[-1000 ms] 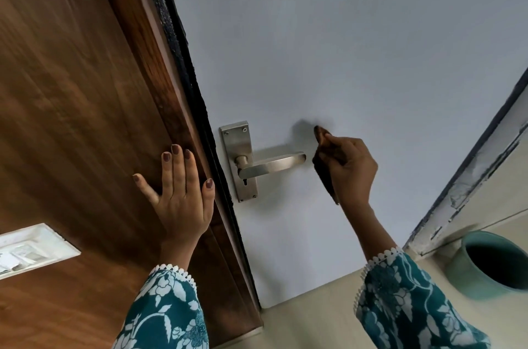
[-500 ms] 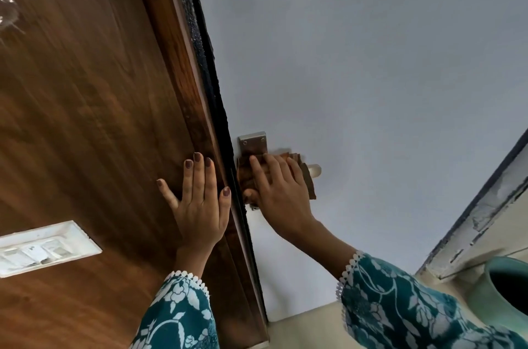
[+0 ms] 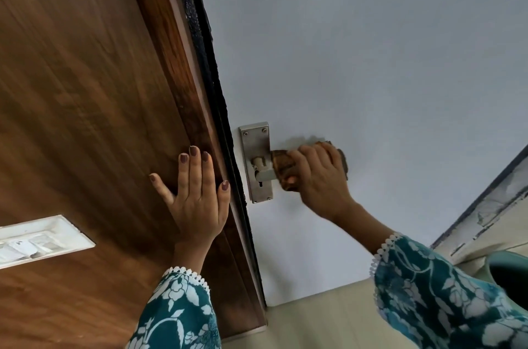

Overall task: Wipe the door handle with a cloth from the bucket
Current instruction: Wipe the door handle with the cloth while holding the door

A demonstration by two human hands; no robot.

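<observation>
A person's right hand [image 3: 320, 177] clamps a brown cloth [image 3: 284, 165] around the lever of the metal door handle [image 3: 258, 161], mid-wipe, while the left hand [image 3: 197, 200] rests open-palmed on the wooden frame [image 3: 183, 91]; next likely sliding along the lever.

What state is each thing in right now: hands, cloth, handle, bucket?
Right hand: closed around the cloth on the lever.
Left hand: flat, fingers spread on the wooden frame.
Cloth: wrapped over the lever.
Door handle: mostly covered; backplate bare.
Bucket: on the floor, contents unseen.
</observation>
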